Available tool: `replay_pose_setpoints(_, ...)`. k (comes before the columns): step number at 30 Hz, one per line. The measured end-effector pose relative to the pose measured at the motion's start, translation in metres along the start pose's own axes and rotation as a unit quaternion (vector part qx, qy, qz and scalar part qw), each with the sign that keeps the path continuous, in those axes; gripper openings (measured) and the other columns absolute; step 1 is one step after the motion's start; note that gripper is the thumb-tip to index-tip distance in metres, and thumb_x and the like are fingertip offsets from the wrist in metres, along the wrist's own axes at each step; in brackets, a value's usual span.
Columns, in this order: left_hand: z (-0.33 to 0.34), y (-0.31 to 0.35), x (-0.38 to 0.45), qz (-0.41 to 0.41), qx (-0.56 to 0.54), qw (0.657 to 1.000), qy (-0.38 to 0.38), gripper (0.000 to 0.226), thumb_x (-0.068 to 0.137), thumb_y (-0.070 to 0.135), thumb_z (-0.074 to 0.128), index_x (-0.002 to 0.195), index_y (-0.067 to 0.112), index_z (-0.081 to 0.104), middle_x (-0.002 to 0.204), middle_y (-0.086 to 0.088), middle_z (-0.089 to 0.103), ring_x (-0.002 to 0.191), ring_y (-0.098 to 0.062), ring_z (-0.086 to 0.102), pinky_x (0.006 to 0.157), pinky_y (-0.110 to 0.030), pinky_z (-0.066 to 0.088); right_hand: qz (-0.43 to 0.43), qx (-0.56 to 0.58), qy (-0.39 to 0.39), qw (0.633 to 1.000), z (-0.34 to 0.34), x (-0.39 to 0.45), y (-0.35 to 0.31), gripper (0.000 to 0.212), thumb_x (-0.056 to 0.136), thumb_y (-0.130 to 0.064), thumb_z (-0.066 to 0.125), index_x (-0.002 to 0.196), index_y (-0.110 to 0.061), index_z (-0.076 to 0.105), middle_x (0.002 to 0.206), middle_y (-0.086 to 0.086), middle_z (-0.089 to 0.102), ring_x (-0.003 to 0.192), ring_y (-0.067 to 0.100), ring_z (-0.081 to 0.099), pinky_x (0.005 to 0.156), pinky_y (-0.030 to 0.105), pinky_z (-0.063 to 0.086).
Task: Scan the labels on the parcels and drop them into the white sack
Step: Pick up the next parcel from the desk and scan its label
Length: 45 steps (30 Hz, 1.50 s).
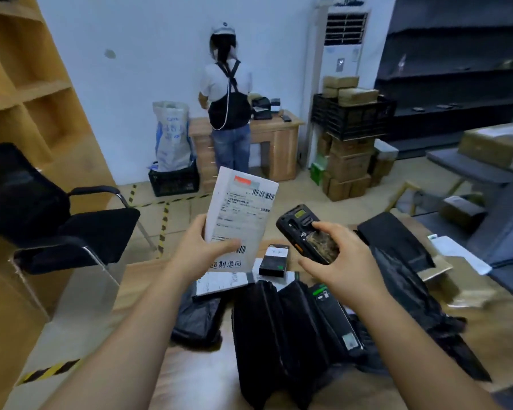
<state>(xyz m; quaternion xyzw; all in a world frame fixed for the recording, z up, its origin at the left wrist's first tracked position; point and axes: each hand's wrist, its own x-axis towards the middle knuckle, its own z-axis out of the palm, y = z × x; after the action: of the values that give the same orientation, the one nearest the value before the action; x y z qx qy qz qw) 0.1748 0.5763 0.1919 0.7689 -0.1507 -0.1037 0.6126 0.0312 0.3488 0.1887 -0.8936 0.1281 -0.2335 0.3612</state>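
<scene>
My left hand (203,251) grips a flat white parcel (241,211) by its lower edge and holds it upright, its label and barcodes facing me. My right hand (338,260) grips a black handheld scanner (307,232), the thumb on its keys and its head aimed toward the parcel. Below my hands, several black plastic parcels (282,329) and a small black box (274,260) lie on the wooden table (190,377). A white sack (172,136) stands in a black crate (174,182) against the far wall.
A black office chair (57,220) stands at the left beside wooden shelves (27,84). A person (228,108) stands at a far desk (279,143), back turned. Cardboard boxes (350,167) and a black crate (353,116) are stacked at the right, next to dark shelving (456,69).
</scene>
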Motion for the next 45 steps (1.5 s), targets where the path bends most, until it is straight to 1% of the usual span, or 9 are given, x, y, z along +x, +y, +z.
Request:
replay_pose_setpoints(9,0.122,0.011,-0.015,-0.030,-0.156,0.967,-0.197,0.036,0.085,0.010,0.073,0.116,0.014,0.056,0.107,-0.007,0.073,0.078,-0.018,0.074,0.056,-0.029,0.056,0.150,-0.086,0.163,0.971,-0.083,-0.111,0.030,0.062,0.077,-0.041,0.082,0.132,-0.038,0.054,0.121,-0.021,0.052,0.108,0.001,0.050,0.092,0.024,0.043)
replay_pose_setpoints(12,0.181,0.031,-0.033,-0.036,-0.185,0.934,-0.304,0.033,0.085,0.012,0.070,0.117,0.016,0.063,0.112,-0.008,0.073,0.091,-0.023,0.073,0.073,-0.039,0.058,0.199,-0.110,0.240,0.944,-0.132,-0.148,0.044,0.064,0.075,-0.041,0.083,0.132,-0.035,0.055,0.117,-0.018,0.052,0.104,0.004,0.051,0.092,0.026,0.045)
replay_pose_setpoints(17,0.286,0.062,-0.088,-0.027,-0.160,0.881,-0.444,0.045,0.082,0.019,0.069,0.126,0.014,0.062,0.117,-0.006,0.072,0.103,-0.026,0.070,0.086,-0.046,0.057,0.281,-0.136,0.341,0.887,-0.204,-0.227,0.081,0.062,0.074,-0.038,0.084,0.130,-0.033,0.057,0.113,-0.013,0.055,0.103,0.009,0.055,0.087,0.026,0.044)
replay_pose_setpoints(25,0.480,0.088,-0.210,-0.048,-0.100,0.814,-0.570,0.028,0.083,0.008,0.070,0.110,0.017,0.068,0.107,-0.006,0.075,0.092,-0.021,0.073,0.073,-0.037,0.060,0.373,-0.130,0.437,0.808,-0.310,-0.372,0.158,0.061,0.070,-0.037,0.085,0.126,-0.037,0.060,0.115,-0.013,0.060,0.107,0.013,0.059,0.096,0.036,0.049)
replay_pose_setpoints(28,0.550,0.098,-0.263,-0.063,-0.082,0.794,-0.599,0.022,0.084,0.006,0.069,0.103,0.016,0.069,0.099,-0.004,0.077,0.082,-0.017,0.074,0.063,-0.032,0.061,0.403,-0.147,0.441,0.789,-0.358,-0.421,0.187,0.062,0.071,-0.041,0.083,0.128,-0.039,0.057,0.116,-0.015,0.059,0.106,0.011,0.058,0.093,0.034,0.050)
replay_pose_setpoints(31,0.610,0.110,-0.299,-0.056,-0.068,0.774,-0.626,0.040,0.077,0.011,0.074,0.116,0.011,0.063,0.108,-0.010,0.074,0.084,-0.024,0.073,0.052,-0.029,0.056,0.423,-0.158,0.453,0.768,-0.406,-0.455,0.210,0.062,0.073,-0.042,0.082,0.129,-0.040,0.055,0.119,-0.017,0.057,0.106,0.010,0.057,0.089,0.032,0.049)
replay_pose_setpoints(35,0.672,0.126,-0.321,-0.045,-0.063,0.768,-0.635,0.036,0.084,0.008,0.072,0.118,0.014,0.064,0.111,-0.006,0.074,0.100,-0.027,0.071,0.083,-0.045,0.057,0.423,-0.158,0.466,0.761,-0.458,-0.473,0.238,0.061,0.074,-0.041,0.081,0.130,-0.040,0.055,0.118,-0.018,0.055,0.104,0.010,0.056,0.087,0.032,0.050)
replay_pose_setpoints(42,0.770,0.139,-0.303,-0.039,-0.067,0.785,-0.615,0.037,0.085,0.012,0.072,0.121,0.015,0.063,0.111,-0.003,0.074,0.100,-0.024,0.072,0.084,-0.044,0.056,0.416,-0.145,0.470,0.765,-0.516,-0.459,0.310,0.060,0.074,-0.039,0.082,0.128,-0.042,0.056,0.115,-0.020,0.054,0.103,0.005,0.051,0.072,0.012,0.038)
replay_pose_setpoints(45,0.821,0.139,-0.286,-0.049,-0.067,0.787,-0.612,0.041,0.084,0.015,0.074,0.123,0.015,0.062,0.113,-0.004,0.073,0.101,-0.025,0.071,0.088,-0.047,0.055,0.416,-0.135,0.471,0.766,-0.542,-0.442,0.353,0.061,0.073,-0.038,0.083,0.128,-0.041,0.057,0.114,-0.019,0.053,0.103,0.006,0.053,0.078,0.022,0.041)
